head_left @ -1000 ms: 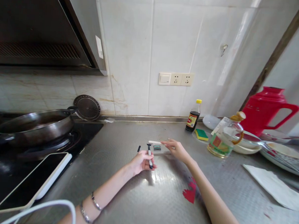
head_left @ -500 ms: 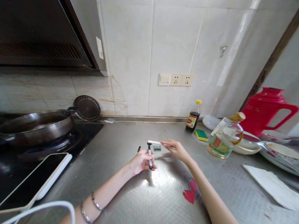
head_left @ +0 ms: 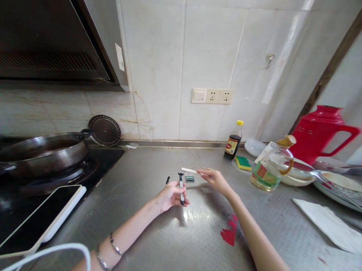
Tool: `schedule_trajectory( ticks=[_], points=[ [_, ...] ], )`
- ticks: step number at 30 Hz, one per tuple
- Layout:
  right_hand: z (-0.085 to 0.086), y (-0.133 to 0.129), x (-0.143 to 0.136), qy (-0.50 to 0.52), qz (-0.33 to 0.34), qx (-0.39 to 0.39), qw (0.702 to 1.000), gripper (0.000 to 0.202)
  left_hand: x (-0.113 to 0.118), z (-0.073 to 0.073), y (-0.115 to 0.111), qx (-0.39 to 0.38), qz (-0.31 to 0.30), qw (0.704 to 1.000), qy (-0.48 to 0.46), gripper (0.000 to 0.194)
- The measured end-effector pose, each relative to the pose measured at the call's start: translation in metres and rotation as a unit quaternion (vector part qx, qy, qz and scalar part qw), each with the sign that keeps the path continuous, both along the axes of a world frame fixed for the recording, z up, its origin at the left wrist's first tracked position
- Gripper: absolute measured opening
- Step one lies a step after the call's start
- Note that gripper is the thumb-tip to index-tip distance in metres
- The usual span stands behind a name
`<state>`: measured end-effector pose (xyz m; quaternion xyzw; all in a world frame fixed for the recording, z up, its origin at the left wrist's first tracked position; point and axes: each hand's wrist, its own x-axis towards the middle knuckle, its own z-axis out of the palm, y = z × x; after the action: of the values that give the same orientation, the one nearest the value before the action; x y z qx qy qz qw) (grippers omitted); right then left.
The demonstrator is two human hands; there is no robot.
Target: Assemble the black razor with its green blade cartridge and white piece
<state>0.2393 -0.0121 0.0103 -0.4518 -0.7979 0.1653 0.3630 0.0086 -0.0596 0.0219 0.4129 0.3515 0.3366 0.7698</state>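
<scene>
My left hand [head_left: 174, 194] is closed round a slim grey-and-black razor-like handle [head_left: 181, 189], held upright with its small dark forked head at the top. In my right hand [head_left: 213, 179] a thin white stick [head_left: 189, 170] is pinched near one end and points left. Its free tip hangs just above the forked head, with a small gap visible. Behind the hands, green batteries [head_left: 190, 178] lie on the counter. A small black piece [head_left: 168, 180] rests just left of my left fingers; its kind is too small to tell.
A phone [head_left: 39, 219] and a pan [head_left: 45, 151] on the black stove are at left. To the right stand a soy sauce bottle [head_left: 233, 141], a sponge [head_left: 243, 163], a glass oil jug [head_left: 267, 173], a red thermos [head_left: 317, 135] and bowls. A white paper [head_left: 330, 226] lies nearer.
The white stick has lifted slightly off the forked head, which now shows more fully. My left hand stays in place, and the view has shifted very slightly.
</scene>
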Motion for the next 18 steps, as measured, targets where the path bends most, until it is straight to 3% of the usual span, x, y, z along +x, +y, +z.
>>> schedule_trajectory(
  ticks=[5,10,14,18],
  points=[
    [0.0023,-0.0018,-0.004,-0.003,0.035,0.002,0.999,0.033,0.0002,-0.0007,0.0,0.002,-0.003,1.0,-0.006,0.022],
    [0.0045,-0.0034,-0.0058,0.003,0.015,0.007,1.0,0.033,0.0008,0.0009,-0.0016,0.002,-0.005,1.0,0.001,0.023],
    [0.0035,-0.0029,-0.0067,0.001,0.043,0.0,0.999,0.032,0.0008,0.0009,-0.0021,0.005,-0.006,1.0,-0.001,0.026],
    [0.0025,-0.0017,-0.0028,-0.001,0.011,0.002,1.0,0.034,-0.0006,-0.0002,-0.0015,0.019,-0.021,1.0,0.001,0.029]
  ],
)
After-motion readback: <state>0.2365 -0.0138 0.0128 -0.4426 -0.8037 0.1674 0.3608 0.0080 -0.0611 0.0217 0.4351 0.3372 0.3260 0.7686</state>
